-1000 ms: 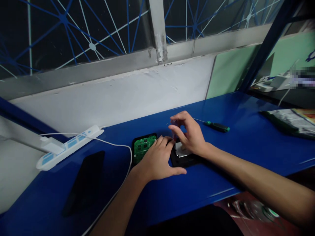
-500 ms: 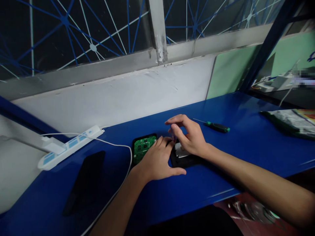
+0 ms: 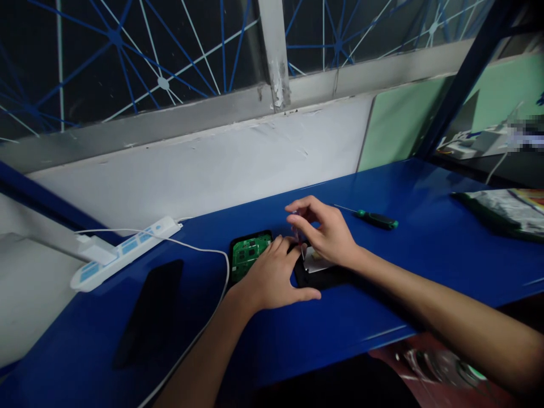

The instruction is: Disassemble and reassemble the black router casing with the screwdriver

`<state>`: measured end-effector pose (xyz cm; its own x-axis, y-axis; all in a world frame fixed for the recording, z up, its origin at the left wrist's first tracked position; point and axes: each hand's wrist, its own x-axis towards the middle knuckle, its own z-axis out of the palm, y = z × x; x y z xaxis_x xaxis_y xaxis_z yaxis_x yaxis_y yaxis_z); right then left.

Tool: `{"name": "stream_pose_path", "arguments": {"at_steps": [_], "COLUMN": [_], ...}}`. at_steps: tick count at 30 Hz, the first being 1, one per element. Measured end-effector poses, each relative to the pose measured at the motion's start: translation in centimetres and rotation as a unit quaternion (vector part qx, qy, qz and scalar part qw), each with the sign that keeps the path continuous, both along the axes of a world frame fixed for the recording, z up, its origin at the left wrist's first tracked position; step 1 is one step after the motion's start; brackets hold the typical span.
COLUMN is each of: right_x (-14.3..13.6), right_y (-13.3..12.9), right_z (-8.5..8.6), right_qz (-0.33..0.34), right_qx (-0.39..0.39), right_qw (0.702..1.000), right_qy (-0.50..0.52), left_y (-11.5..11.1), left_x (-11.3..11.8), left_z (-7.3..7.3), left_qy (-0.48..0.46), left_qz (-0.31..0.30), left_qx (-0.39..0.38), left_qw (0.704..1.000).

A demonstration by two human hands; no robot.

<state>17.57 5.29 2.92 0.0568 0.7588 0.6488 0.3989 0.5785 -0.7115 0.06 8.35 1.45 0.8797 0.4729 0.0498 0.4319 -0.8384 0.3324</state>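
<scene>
My right hand point(image 3: 325, 232) pinches a small screwdriver point(image 3: 298, 229) with a clear purplish handle and a thin shaft pointing down. Its tip is over a black casing point(image 3: 327, 279) with a silvery metal plate point(image 3: 315, 262), partly covered by my hands. My left hand point(image 3: 274, 275) lies flat across the casing's left side, thumb spread out and fingers extended near the screwdriver tip. Just left of it, a black shell with a green circuit board point(image 3: 245, 255) lies face up, partly under my fingers.
A green-and-black screwdriver point(image 3: 376, 219) lies to the right, beyond my right hand. On the left are a white power strip point(image 3: 127, 249) with a plugged-in adapter, a white cable point(image 3: 223, 283) and a flat black object point(image 3: 148, 309). A silvery packet point(image 3: 501, 212) sits far right.
My right fingers have shifted slightly, and the screwdriver's shaft and more of the metal plate now show. My left hand stays in place. The view has moved slightly.
</scene>
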Motion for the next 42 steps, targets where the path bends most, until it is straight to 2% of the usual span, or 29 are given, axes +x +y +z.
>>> {"name": "stream_pose_path", "arguments": {"at_steps": [3,5,7,12,14,19,23,30,36,42], "right_x": [-0.2,-0.5,-0.6,-0.5,-0.4,-0.7,-0.9,-0.9,-0.8,-1.0], "right_y": [-0.4,-0.6,-0.7,-0.2,-0.2,-0.9,-1.1,-0.7,-0.5,-1.2], "right_z": [0.1,0.0,-0.1,-0.2,-0.1,-0.1,-0.4,-0.7,-0.6,-0.6], "right_qz": [0.072,0.097,0.088,0.001,-0.014,0.022,0.033,-0.005,-0.038,0.011], "right_qx": [-0.017,-0.013,0.003,0.076,0.083,0.044,0.09,0.118,0.126,0.039], "right_qw": [0.997,0.995,0.996,0.997,0.996,0.999,0.995,0.991,0.99,0.999], "right_qy": [-0.002,-0.005,-0.002,0.01,0.016,-0.008,-0.034,-0.056,-0.048,-0.007], "left_y": [0.0,0.0,0.0,-0.2,-0.1,-0.1,-0.2,-0.2,-0.1,-0.1], "left_x": [0.1,0.1,0.2,0.2,0.1,0.1,0.1,0.1,0.1,0.2], "left_z": [0.1,0.3,0.5,0.6,0.5,0.5,0.7,0.4,0.5,0.5], "left_qy": [-0.001,-0.008,-0.013,0.0,0.003,-0.019,-0.023,-0.018,-0.035,-0.029], "left_qz": [-0.007,-0.016,-0.019,-0.004,0.003,-0.009,-0.013,-0.007,-0.02,-0.018], "left_qx": [-0.004,-0.003,-0.004,-0.01,-0.01,-0.007,-0.013,-0.041,-0.024,-0.015], "left_qw": [1.0,1.0,1.0,1.0,1.0,1.0,1.0,0.999,0.999,0.999]}}
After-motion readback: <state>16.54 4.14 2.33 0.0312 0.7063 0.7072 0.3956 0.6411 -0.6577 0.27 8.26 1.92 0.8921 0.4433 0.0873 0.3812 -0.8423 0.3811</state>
